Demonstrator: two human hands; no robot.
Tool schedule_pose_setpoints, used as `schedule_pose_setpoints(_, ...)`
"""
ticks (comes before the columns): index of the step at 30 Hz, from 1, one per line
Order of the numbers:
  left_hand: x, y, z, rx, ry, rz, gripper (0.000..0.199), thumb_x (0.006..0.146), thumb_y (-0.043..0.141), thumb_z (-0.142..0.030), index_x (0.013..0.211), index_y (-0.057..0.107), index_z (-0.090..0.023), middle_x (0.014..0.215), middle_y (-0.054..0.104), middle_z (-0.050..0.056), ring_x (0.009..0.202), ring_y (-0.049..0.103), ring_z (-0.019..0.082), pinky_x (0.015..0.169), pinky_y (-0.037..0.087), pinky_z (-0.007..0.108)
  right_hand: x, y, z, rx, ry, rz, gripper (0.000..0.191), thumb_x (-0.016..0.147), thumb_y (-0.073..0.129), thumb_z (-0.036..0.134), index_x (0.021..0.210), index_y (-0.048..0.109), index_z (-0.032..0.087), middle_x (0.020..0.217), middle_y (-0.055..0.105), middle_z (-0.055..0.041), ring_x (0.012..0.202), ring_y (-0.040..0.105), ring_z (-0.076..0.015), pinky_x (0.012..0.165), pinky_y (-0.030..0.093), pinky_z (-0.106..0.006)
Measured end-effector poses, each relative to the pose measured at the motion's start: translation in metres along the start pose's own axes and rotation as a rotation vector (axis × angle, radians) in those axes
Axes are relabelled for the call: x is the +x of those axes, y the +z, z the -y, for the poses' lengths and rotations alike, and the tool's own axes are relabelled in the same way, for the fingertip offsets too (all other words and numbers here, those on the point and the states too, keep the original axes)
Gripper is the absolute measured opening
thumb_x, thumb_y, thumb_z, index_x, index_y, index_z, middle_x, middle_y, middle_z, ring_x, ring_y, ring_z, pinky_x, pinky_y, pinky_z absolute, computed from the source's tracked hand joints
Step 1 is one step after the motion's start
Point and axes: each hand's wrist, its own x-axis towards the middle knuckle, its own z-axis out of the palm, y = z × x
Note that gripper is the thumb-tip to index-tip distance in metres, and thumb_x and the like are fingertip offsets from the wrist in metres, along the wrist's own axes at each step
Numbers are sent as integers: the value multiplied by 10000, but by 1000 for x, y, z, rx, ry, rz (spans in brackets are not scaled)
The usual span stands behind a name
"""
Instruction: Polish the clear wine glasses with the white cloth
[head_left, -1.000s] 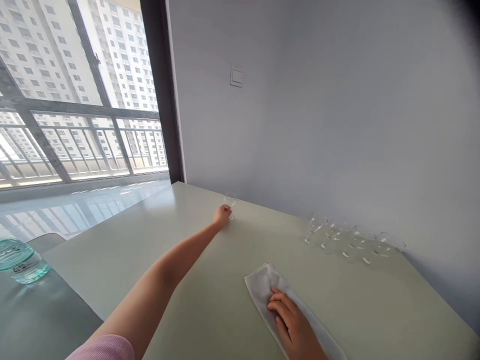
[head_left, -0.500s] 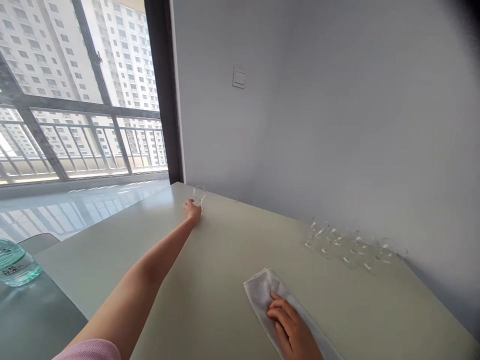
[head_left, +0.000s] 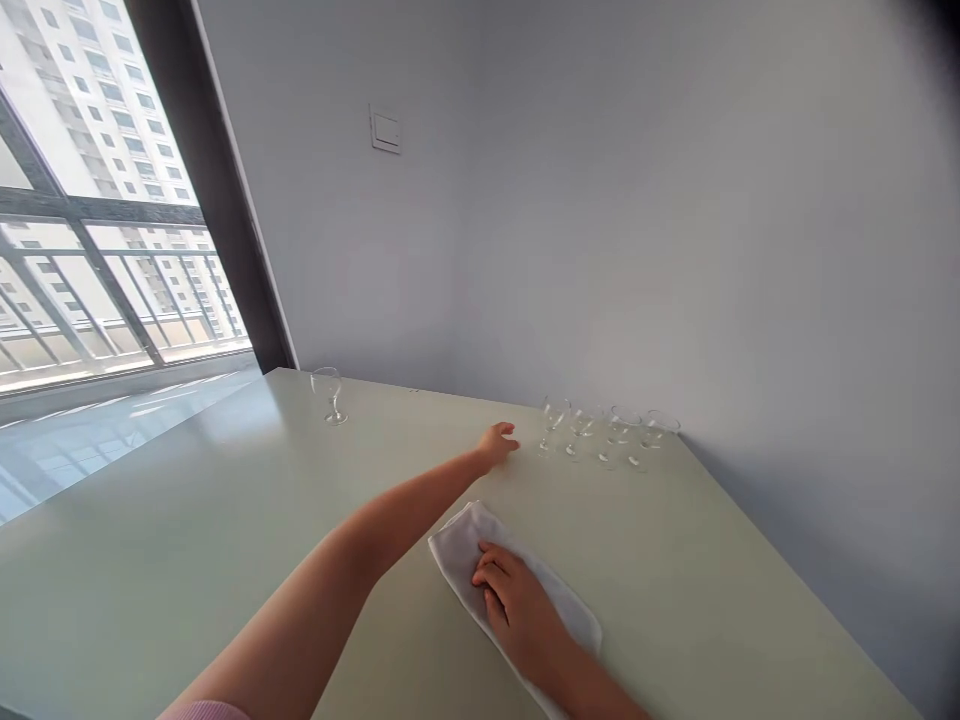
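My left hand [head_left: 498,446] reaches out over the table with its fingers apart and nothing in them. Just right of it, a short gap away, several clear stemmed glasses [head_left: 577,428] stand upright in a row near the wall. Another stemmed glass [head_left: 330,392] stands alone by the table's far left corner. My right hand [head_left: 514,595] rests with curled fingers on a folded white cloth [head_left: 454,540], holding it against the tabletop; the hand hides part of the cloth.
The pale, glossy table [head_left: 225,520] fills the lower view, its back edge close to a grey wall [head_left: 637,200]. A light switch [head_left: 385,130] is on the wall. To the left is a large window [head_left: 112,260] with a dark frame.
My left hand has let go of the lone glass and swung right towards the row of glasses. The view has turned right. My right hand remains on the cloth.
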Motion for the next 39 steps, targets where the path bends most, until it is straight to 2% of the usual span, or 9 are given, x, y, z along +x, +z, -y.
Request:
schedule_pose_setpoints(3,7,41,-16,-20,7,62,552,670,601,-212,1196,434,-229,1245,478,79,644,554,77,509,435,186,-1,1,-1,-29,-18,-31,300,774,347,32,890,561,206,1056,559,-63,1151,437,-183,915,402,-332)
schedule_pose_setpoints(6,12,67,-27,-17,21,75,527,676,598,-219,1180,442,-217,1201,509,75,656,555,83,533,434,192,-2,0,-1,-46,-54,-49,324,754,346,1,889,556,208,982,579,-57,1155,434,-180,897,411,-322)
schedule_pose_setpoints(9,15,78,-30,1,29,55,347,724,545,-214,1069,515,-197,1029,595,52,675,556,95,580,436,202,-2,-1,-1,-48,-69,-59,327,749,344,-10,879,553,207,963,583,-61,1147,444,-185,870,426,-319)
schedule_pose_setpoints(12,14,69,-22,22,38,20,229,760,505,-216,982,559,-200,916,619,37,665,553,99,605,437,212,-2,-1,-4,-38,-54,-69,315,753,350,-1,870,560,203,981,580,-68,1135,456,-191,874,425,-327)
schedule_pose_setpoints(17,0,2,12,46,36,-102,177,760,514,-218,923,583,-203,842,620,16,596,531,80,584,421,194,0,-2,-3,-18,-38,-28,273,791,353,69,881,571,207,1035,562,-72,1147,444,-203,925,388,-354)
schedule_pose_setpoints(25,-56,-177,93,44,-63,-418,105,744,511,-210,816,575,-170,553,532,-36,429,469,69,486,373,183,0,1,-8,-58,-67,29,232,808,349,112,859,554,208,1017,556,-74,1146,438,-208,924,377,-365)
schedule_pose_setpoints(29,-76,-247,123,12,-116,-576,74,726,512,-214,762,551,-162,490,472,-46,417,455,78,456,359,187,-1,6,-15,-82,-61,28,210,814,355,131,839,546,212,1040,549,-76,1157,426,-213,923,377,-368)
schedule_pose_setpoints(33,-80,-283,137,-45,-151,-665,107,711,516,-219,802,538,-167,506,456,-50,411,436,74,438,366,189,0,8,-17,-92,-49,25,203,819,352,143,828,542,213,1038,551,-74,1157,429,-213,917,386,-364)
schedule_pose_setpoints(39,-78,-292,132,-84,-184,-735,95,677,550,-214,761,546,-170,560,478,-27,446,446,83,466,385,211,0,6,-13,-96,-32,20,197,819,363,152,824,549,216,1032,555,-66,1152,436,-211,911,393,-355)
